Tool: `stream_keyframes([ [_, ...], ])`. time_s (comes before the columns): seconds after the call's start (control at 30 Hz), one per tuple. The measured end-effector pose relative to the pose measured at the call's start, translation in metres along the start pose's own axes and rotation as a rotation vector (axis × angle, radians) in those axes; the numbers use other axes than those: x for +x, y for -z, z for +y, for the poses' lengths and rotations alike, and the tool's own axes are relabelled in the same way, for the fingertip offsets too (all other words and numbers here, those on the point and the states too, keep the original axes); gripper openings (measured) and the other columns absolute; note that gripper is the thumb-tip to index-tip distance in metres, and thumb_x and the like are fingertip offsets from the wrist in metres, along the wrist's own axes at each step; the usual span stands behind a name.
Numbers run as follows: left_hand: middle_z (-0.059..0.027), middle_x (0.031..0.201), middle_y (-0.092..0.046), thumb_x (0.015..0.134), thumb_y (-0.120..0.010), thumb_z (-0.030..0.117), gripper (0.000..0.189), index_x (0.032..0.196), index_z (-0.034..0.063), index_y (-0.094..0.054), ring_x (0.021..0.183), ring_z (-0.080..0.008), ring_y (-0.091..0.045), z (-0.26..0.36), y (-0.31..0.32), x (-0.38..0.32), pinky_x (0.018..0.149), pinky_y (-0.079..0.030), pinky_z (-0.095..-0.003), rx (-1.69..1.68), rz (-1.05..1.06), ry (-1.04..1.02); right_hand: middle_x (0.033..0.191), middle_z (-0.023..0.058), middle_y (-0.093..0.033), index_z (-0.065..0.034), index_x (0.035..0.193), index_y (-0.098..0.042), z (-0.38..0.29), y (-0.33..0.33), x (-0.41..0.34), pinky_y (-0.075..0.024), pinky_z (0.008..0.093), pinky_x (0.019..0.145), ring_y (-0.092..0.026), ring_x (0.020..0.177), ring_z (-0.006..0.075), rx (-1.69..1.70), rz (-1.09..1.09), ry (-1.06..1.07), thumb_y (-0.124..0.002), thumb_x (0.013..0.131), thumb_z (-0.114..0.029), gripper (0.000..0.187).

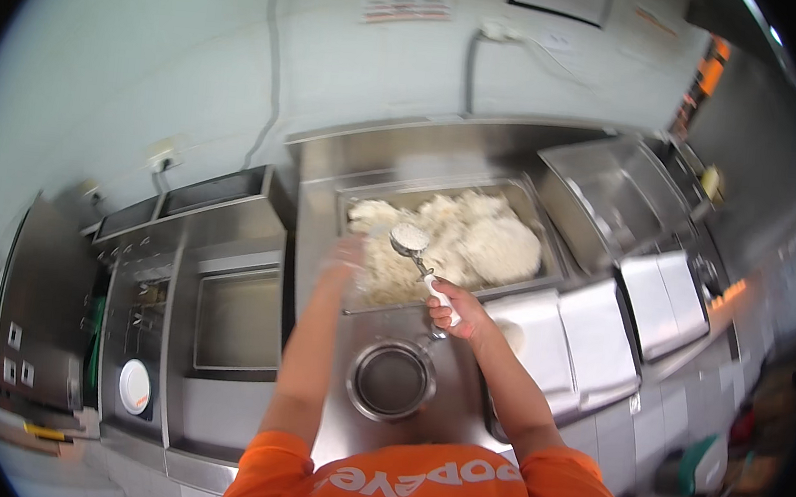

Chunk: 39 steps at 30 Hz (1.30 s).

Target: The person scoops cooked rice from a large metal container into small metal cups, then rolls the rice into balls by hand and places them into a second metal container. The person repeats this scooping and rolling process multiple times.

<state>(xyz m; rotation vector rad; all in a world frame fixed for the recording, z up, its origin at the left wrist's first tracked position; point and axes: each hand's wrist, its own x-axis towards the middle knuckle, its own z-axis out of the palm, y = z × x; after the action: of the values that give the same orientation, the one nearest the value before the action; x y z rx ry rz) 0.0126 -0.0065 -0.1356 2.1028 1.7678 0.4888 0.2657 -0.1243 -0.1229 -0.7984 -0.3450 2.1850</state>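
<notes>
A scoop with a white handle (442, 300) is gripped in my right hand (457, 310). Its round metal bowl holds a white, grainy food that looks like cooked rice (410, 237). Below the scoop, a rectangular steel pan (556, 264) contains a large lumpy mass of the same white food (502, 250). My left hand (348, 254), blurred and seemingly in a clear plastic glove, is at the pan's left side; its fingers cannot be made out. On the counter in front of the pan stands a round metal container (392, 379).
White rectangular lids or trays (594, 339) lie at the right, beside a deep steel pan (608, 190). To the left are a recessed steel basin (236, 319) and a round white lid or plate (134, 386). A wall with cables rises behind the steel counter.
</notes>
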Motion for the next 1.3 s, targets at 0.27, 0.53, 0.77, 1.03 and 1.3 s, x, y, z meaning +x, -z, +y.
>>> stream_keyframes([
  [0.27,-0.0088,0.103,-0.06,0.089,-0.062,0.034,0.04,0.116,0.0041,-0.056,0.094,-0.0147,-0.055,-0.011,0.068,-0.159,0.084,-0.043,-0.0304,-0.53,-0.147,0.174,0.069,0.0065,-0.053,-0.014,0.112,-0.052,0.008,0.073,-0.233,-0.0332,0.0243,0.04,-0.043,0.048,0.0131,-0.336,0.752,0.412,-0.055,0.091,-0.025,0.024],
  [0.53,-0.0087,0.075,-0.063,0.081,-0.068,0.029,0.026,0.088,0.0048,-0.063,0.07,-0.0205,-0.059,0.04,0.127,-0.229,0.067,-0.047,-0.0336,-0.135,-0.408,-0.004,0.1,0.0087,-0.066,-0.0151,0.104,-0.064,-0.028,0.085,-0.329,-0.0508,0.0436,0.075,-0.064,0.089,0.033,-1.746,1.686,0.45,-0.07,0.074,-0.014,0.03],
  [0.77,-0.0158,0.09,-0.067,0.082,-0.064,0.03,0.026,0.09,0.0058,-0.065,0.085,-0.034,-0.064,0.046,0.046,-0.208,0.074,-0.05,-0.0418,0.243,-0.517,-0.18,0.1,0.0068,-0.067,-0.0187,0.103,-0.065,-0.027,0.108,-0.32,-0.0517,0.0427,0.076,-0.065,0.09,0.0314,-1.642,1.757,0.393,-0.069,0.073,-0.015,0.03],
  [1.03,-0.0207,0.095,-0.066,0.082,-0.058,0.022,0.022,0.091,0.0035,-0.067,0.093,-0.0376,-0.063,0.05,-0.032,-0.208,0.08,-0.05,-0.0468,0.332,-0.539,-0.134,0.075,0.0061,-0.06,-0.0086,0.11,-0.064,-0.026,0.025,-0.299,-0.0457,0.0297,0.066,-0.055,0.066,0.0146,-1.081,0.798,0.458,-0.068,0.077,-0.014,0.034],
  [1.3,-0.0172,0.089,-0.067,0.081,-0.055,0.018,0.018,0.084,0.0063,-0.069,0.084,-0.0371,-0.066,0.06,0.051,-0.241,0.073,-0.052,-0.0473,0.484,-0.483,-0.126,0.1,0.0139,-0.064,-0.0088,0.108,-0.058,0.091,-0.051,-0.121,-0.051,0.0423,0.073,-0.065,0.089,0.0303,-2.194,0.199,0.255,-0.059,0.079,-0.015,0.03],
])
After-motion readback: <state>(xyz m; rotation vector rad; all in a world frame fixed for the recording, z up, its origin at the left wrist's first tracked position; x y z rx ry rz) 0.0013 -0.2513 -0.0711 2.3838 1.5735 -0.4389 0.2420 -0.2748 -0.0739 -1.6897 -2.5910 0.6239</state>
